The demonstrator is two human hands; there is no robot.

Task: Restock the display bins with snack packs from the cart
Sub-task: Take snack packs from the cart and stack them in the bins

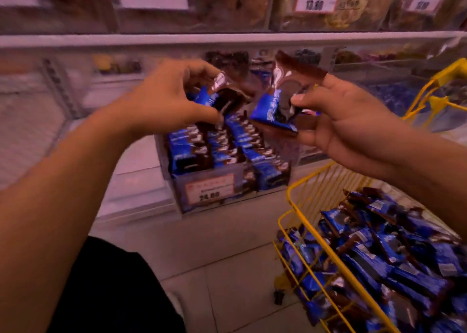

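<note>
**Two packs in hand, both above the bin**

Two packs are up: your left hand (174, 97) pinches one pack (214, 97) by its top end, thumb and fingers curled on it, just above the bin (209, 193). Your right hand (341, 120) grips a second pack (278, 105) between thumb and fingers, above and right of the bin, with the cart (316, 188) right of and below it.

The left pack hangs with its long axis steep, lower end aimed down at the rows already in the bin. The right pack is tilted, its brown end up and away from you, its blue end down toward the bin.

The rows look tight. Push the left pack in crooked and it could ride up or knock its neighbours askew. Your pinch is shallow on a slick wrapper, so either pack could slip to the floor (227, 257).
</note>
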